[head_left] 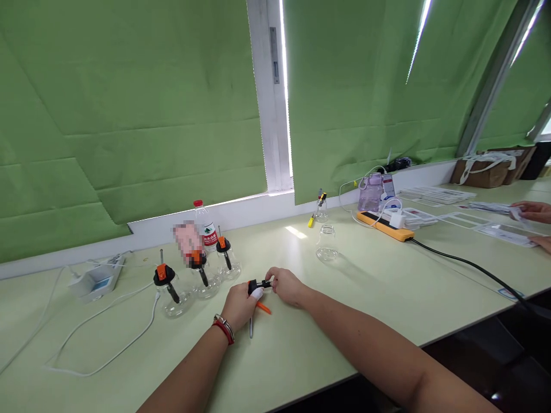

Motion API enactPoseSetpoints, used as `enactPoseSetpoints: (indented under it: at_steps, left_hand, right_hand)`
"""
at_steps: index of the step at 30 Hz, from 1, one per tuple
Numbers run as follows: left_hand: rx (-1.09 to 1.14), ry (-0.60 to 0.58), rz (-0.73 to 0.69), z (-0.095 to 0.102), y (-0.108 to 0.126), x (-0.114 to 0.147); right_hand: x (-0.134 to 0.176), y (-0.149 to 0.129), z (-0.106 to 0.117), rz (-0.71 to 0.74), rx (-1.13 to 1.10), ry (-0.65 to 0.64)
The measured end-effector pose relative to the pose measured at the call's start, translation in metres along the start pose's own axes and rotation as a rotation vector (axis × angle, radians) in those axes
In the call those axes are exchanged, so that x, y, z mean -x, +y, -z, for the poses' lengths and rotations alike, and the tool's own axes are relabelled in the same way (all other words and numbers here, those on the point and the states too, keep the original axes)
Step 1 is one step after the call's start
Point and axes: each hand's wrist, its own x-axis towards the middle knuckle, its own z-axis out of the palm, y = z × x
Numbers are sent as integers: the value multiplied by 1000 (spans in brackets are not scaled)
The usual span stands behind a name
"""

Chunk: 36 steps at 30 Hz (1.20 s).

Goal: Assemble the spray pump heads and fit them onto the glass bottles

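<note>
My left hand (239, 305), a bracelet and red band at its wrist, is closed around a black bottle top (253, 286) over the table. An orange lever (263, 308) and a thin metal rod (251, 327) stick out from under that hand. My right hand (284, 285) pinches the far end of the top's dark stem (266, 283). Left of my hands stand three clear glass bottles, a near one (175, 305), a middle one (208, 290) and a far one (232, 269), each with a black-and-orange top and dark tube inside. An uncapped glass bottle (327, 246) stands beyond my right hand.
A red-capped water bottle (209, 234) stands behind the bottles. White cables run from a white holder (97, 279) at left. A small glass jar (321, 212), purple bottle (370, 195) and orange power strip (385, 225) lie further right. Another person's hands (534, 212) handle papers.
</note>
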Motion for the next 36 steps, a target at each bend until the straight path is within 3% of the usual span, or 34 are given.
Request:
enactPoseSetpoints:
  at_steps: [36]
  left_hand:
    - [-132, 6, 6, -4, -5, -5]
  right_hand:
    - [1, -7, 3, -6, 63, 37]
